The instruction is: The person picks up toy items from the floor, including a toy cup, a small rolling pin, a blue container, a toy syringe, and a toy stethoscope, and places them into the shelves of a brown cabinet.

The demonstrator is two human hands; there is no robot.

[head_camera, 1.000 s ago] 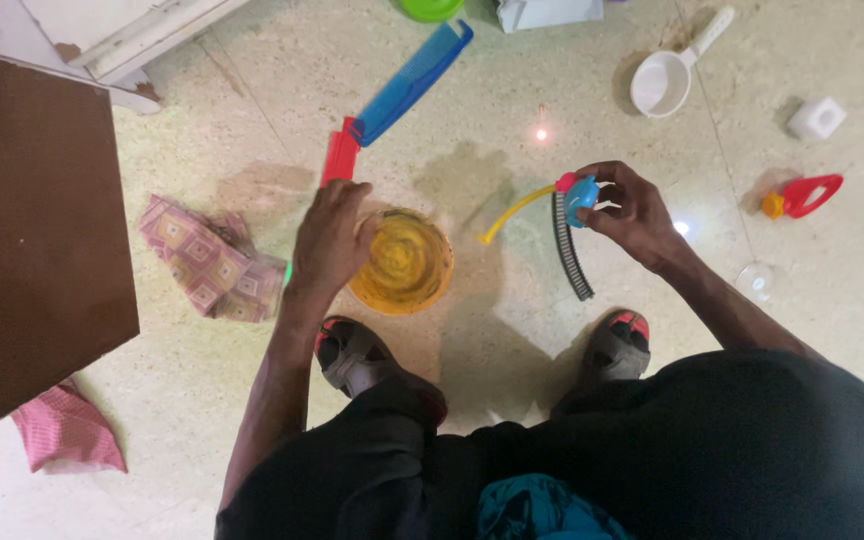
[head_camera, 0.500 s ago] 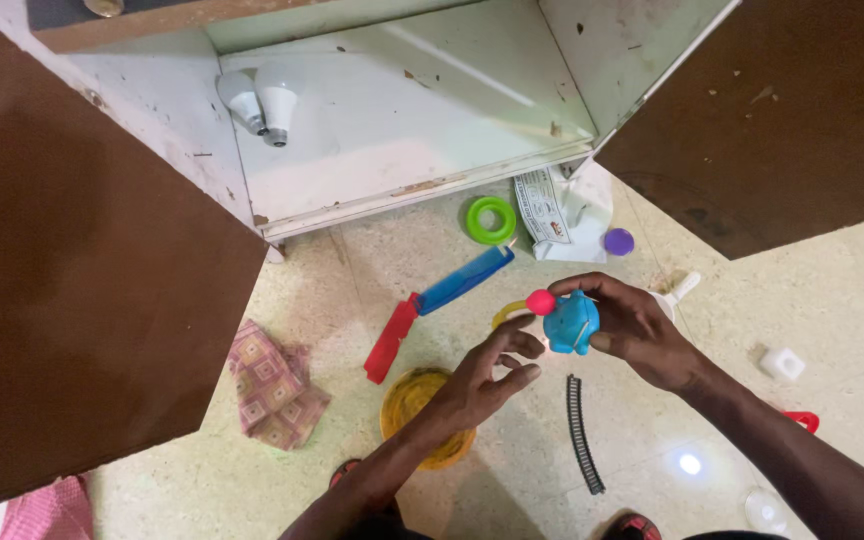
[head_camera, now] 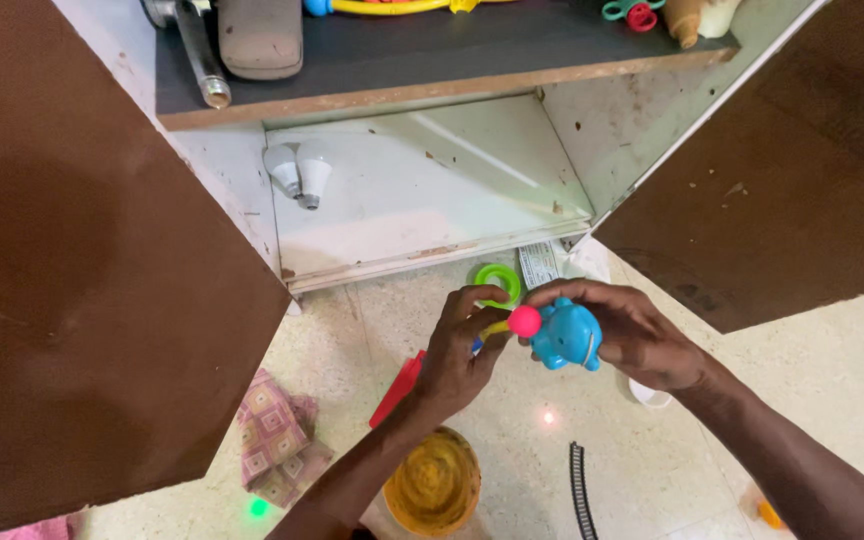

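My right hand [head_camera: 642, 335] grips a blue toy [head_camera: 565, 338] with a pink ball tip [head_camera: 525, 321] and a thin yellow tube. My left hand [head_camera: 462, 355] pinches the yellow tube right beside the pink ball. Both hands hover above the floor in front of an open cabinet [head_camera: 422, 190]. Below my left forearm sits a yellow bowl [head_camera: 435, 485] on the floor.
Two white bulbs [head_camera: 297, 172] lie on the cabinet's lower shelf. A green ring [head_camera: 498, 280], a red comb [head_camera: 397, 390], a black toothed strip [head_camera: 580, 490] and a patterned cloth [head_camera: 277, 440] lie on the floor. Brown doors [head_camera: 82, 280] stand open on both sides.
The view tilted up, showing the cabinet's upper shelf. My left hand rose from near the yellow bowl and took hold of the tube by the pink ball.
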